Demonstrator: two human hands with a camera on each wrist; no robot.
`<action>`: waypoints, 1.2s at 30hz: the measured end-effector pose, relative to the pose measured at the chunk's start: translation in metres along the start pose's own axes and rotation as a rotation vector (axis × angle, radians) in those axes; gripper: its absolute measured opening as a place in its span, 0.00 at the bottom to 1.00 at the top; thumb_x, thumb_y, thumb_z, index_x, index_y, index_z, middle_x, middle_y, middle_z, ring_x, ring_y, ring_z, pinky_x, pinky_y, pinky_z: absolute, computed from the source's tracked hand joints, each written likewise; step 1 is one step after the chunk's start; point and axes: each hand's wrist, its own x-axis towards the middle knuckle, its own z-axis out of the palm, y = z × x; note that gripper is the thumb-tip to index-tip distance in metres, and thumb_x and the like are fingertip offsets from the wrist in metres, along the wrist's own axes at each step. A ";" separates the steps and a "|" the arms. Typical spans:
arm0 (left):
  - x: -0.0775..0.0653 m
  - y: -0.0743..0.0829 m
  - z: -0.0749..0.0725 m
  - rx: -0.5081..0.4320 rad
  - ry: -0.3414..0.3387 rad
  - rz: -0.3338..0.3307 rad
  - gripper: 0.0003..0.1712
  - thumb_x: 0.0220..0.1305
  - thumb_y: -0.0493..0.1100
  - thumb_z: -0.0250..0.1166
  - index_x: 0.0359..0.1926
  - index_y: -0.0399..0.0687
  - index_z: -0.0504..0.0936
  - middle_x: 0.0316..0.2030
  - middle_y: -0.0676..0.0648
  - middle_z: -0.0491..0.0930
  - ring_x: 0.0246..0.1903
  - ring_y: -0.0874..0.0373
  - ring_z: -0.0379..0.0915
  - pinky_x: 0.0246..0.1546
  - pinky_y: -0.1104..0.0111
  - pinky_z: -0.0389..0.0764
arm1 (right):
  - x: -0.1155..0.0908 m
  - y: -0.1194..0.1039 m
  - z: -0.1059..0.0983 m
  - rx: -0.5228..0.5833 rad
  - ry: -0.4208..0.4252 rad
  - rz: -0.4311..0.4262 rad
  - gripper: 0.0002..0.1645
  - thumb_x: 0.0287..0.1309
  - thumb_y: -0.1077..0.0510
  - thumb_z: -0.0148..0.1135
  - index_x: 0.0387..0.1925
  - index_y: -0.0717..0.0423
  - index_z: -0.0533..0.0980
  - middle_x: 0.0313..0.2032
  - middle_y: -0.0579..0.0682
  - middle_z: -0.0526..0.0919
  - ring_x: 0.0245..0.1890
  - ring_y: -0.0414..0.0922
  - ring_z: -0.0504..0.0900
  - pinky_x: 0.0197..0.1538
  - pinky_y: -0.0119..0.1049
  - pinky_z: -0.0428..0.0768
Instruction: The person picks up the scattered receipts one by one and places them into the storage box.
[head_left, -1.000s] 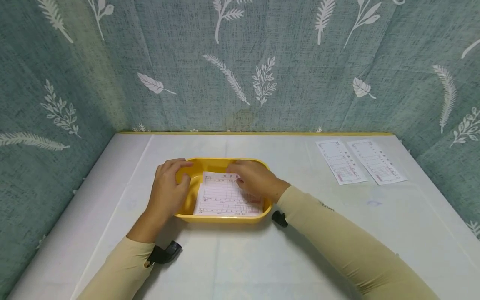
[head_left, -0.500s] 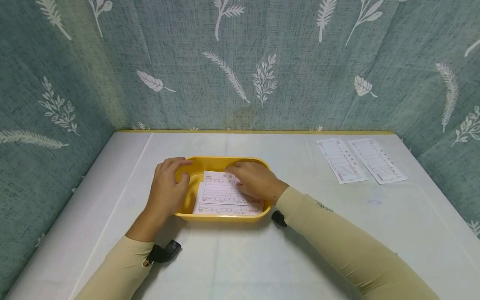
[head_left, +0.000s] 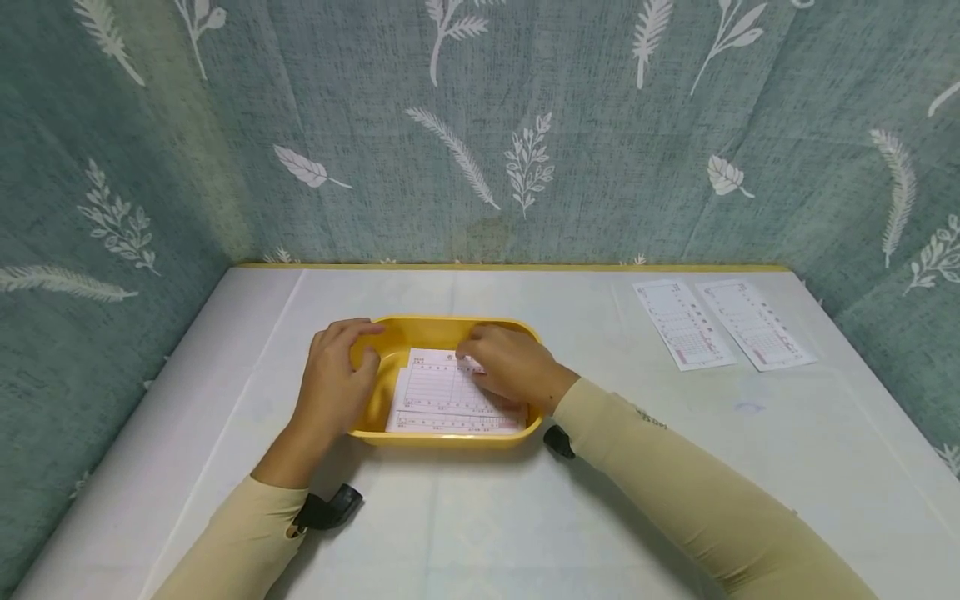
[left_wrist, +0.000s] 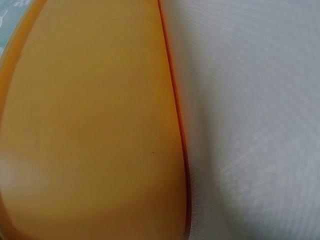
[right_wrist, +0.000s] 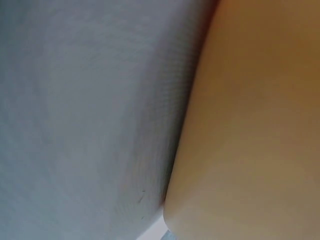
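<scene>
A white-covered table (head_left: 480,517) is seen bearing a yellow tray (head_left: 442,327), gripped at its left rim by the left hand (head_left: 333,383); a printed form (head_left: 442,398) inside is pressed by the right hand (head_left: 513,367), fingers loosely curled

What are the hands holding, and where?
The left hand grips the yellow tray by its left rim. The right hand rests on the paper form inside, near its top edge.
</scene>
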 end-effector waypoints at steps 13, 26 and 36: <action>-0.001 0.001 0.001 0.002 -0.006 -0.006 0.18 0.68 0.38 0.54 0.56 0.43 0.82 0.63 0.40 0.74 0.62 0.40 0.64 0.66 0.46 0.66 | -0.003 0.004 0.002 0.101 0.122 -0.061 0.16 0.63 0.54 0.66 0.52 0.51 0.82 0.50 0.48 0.84 0.52 0.45 0.81 0.62 0.39 0.78; -0.002 0.001 -0.001 0.000 -0.014 -0.005 0.18 0.69 0.39 0.54 0.56 0.42 0.82 0.63 0.40 0.74 0.64 0.41 0.64 0.66 0.45 0.66 | -0.007 0.007 0.002 0.198 0.313 -0.085 0.12 0.62 0.58 0.66 0.48 0.51 0.83 0.46 0.46 0.85 0.51 0.44 0.82 0.57 0.36 0.81; -0.002 0.000 -0.001 -0.014 -0.012 0.010 0.18 0.69 0.39 0.54 0.56 0.42 0.82 0.63 0.40 0.74 0.63 0.41 0.64 0.66 0.46 0.66 | -0.015 0.014 -0.004 0.272 0.498 -0.112 0.11 0.61 0.60 0.65 0.45 0.55 0.83 0.39 0.46 0.84 0.42 0.45 0.80 0.53 0.38 0.80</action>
